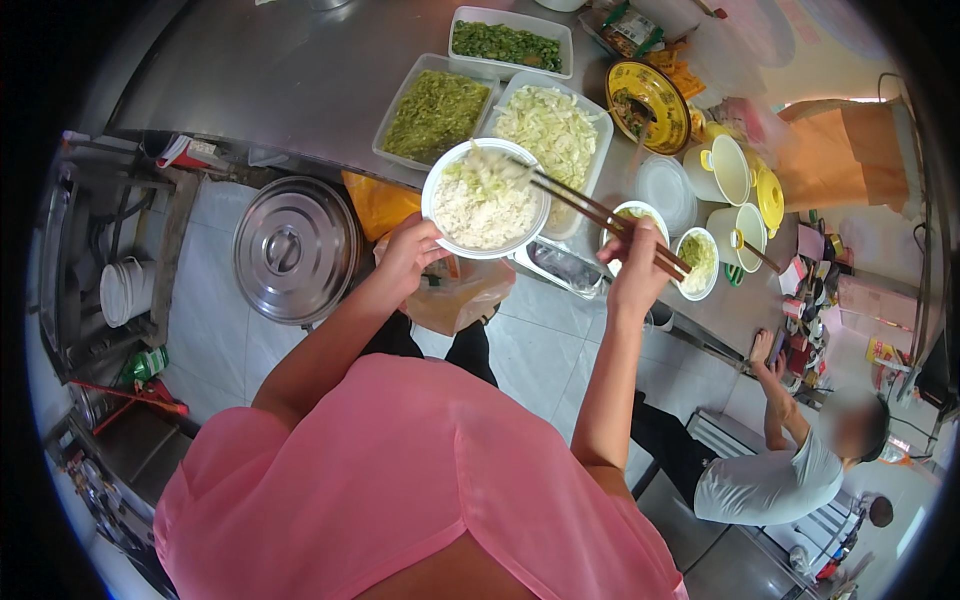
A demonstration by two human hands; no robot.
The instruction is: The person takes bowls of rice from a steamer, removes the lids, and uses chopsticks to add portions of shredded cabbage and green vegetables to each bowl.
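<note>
My left hand (411, 256) grips the rim of a white bowl (433, 217) filled with rice (484, 214). Shredded pale-green vegetable lies on part of the rice. My right hand (637, 259) holds a pair of brown chopsticks (581, 202), whose blurred tips are over the bowl with some pale shreds. Just beyond the bowl is a plastic tub of shredded cabbage-like vegetable (547, 124). Left of that tub stands another with olive-green chopped vegetable (439, 112). Two more white bowls of rice with green topping, a nearer one (696, 264) and one partly behind my right hand (634, 214), rest on the counter.
A tub of chopped greens (510, 46) and a yellow patterned bowl (660, 94) stand farther back on the steel counter (247, 67). Clear lids (666, 193) and cream containers (718, 169) are at right. A lidded steel pot (292, 251) is at left. Another person (772, 480) sits at right.
</note>
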